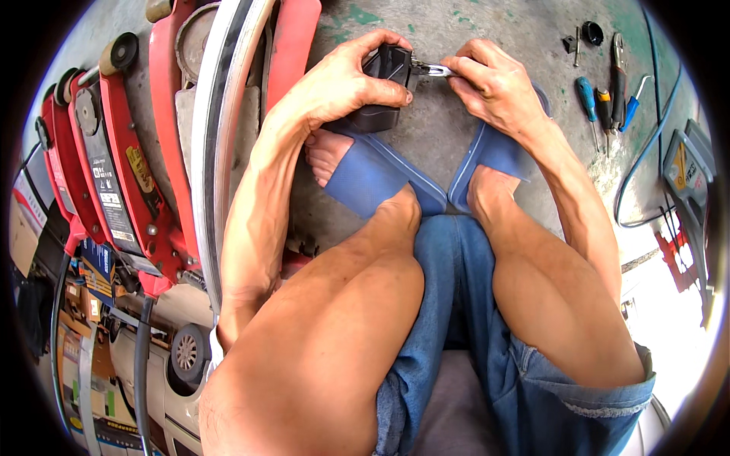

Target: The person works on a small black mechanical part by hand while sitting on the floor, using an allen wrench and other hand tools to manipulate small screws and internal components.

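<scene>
Black part [391, 64] in the left hand [344, 82]

The left hand [334, 85] grips the black housing [391, 68]. Right of the housing, the right hand [498, 87] pinches a metal piece [432, 70]; farther right lies a blue-handled screwdriver [585, 97].

Black housing [393, 67] — partly hidden by left fingers [386, 93]; car [157, 372] cut off below.

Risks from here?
1. If the left hand loses the black part, it might fall on the bare toes in the open sandal.
2. The right hand pinches a small silver piece beside it; a slip could nip fingers.
3. The blue-handled screwdriver lies loose on the floor and might get kicked.
</scene>
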